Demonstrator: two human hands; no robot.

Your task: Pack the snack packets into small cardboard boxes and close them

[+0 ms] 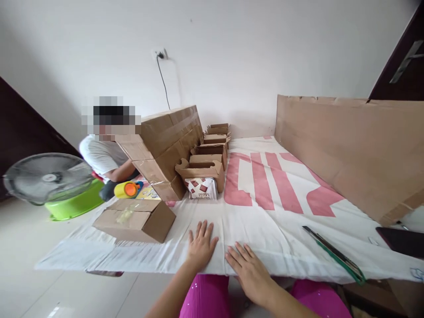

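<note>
At the near edge of the white cloth (240,223), the right hand (249,269) lies palm down with its wrist past the edge and fingers slightly apart; the left hand (201,245) rests flat just beside it, farther in, fingers fanned. Both are empty and gripping nothing, perhaps simply resting their weight on the cloth. To the right, a cutter-like tool (334,256) lies slantwise, its green end toward the person, probably for easy reach. The taped carton (130,221) sits left of the left hand, not touching it. Beyond the hands, printed packets (201,189) stand against the nearest of the open boxes (220,174), which seems to prop them. Those boxes line the carton stack (165,139), likely kept straight by it; opposite, a cardboard panel (334,148) stands, perhaps as a side wall
</note>
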